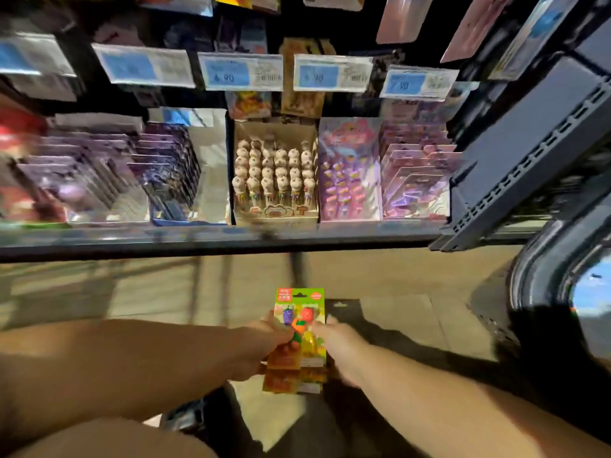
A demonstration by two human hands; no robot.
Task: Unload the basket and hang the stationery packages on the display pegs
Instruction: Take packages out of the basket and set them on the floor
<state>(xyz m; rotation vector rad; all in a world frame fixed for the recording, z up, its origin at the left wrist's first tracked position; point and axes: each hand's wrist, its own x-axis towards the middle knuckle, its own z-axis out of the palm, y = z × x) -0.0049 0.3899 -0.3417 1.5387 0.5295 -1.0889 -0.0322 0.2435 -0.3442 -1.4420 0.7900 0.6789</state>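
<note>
your hands are both clamped on one stack of packages (299, 328), low in the view toward 6 o'clock, over the floor (148, 292) and below the front edge of the shelf (198, 241). your left hand (264, 337) grips the stack's 9 o'clock edge, thumb across the front. your right hand (337, 345) grips the 3 o'clock edge, its fingers curled behind the cards. the two hands lie close, with only the stack between them. how tightly each finger presses is hard to tell, since the hands are smeared by motion blur. the fingers behind the cards are hidden, and the lower packages show only as offset edges fanned toward 6 o'clock. the top package is a green and yellow card with a dark hang slot at 12 o'clock, red print in its upper corners, and small fruit shapes under clear plastic: purple, red, orange and yellow. the print is too blurred to read. toward 12 o'clock, blue-and-white price labels (243, 71) hang in a row above an open box of round-topped pens (276, 173). a dark shape (198, 414) at 7 o'clock is covered by your forearms and cannot be identified.
</note>
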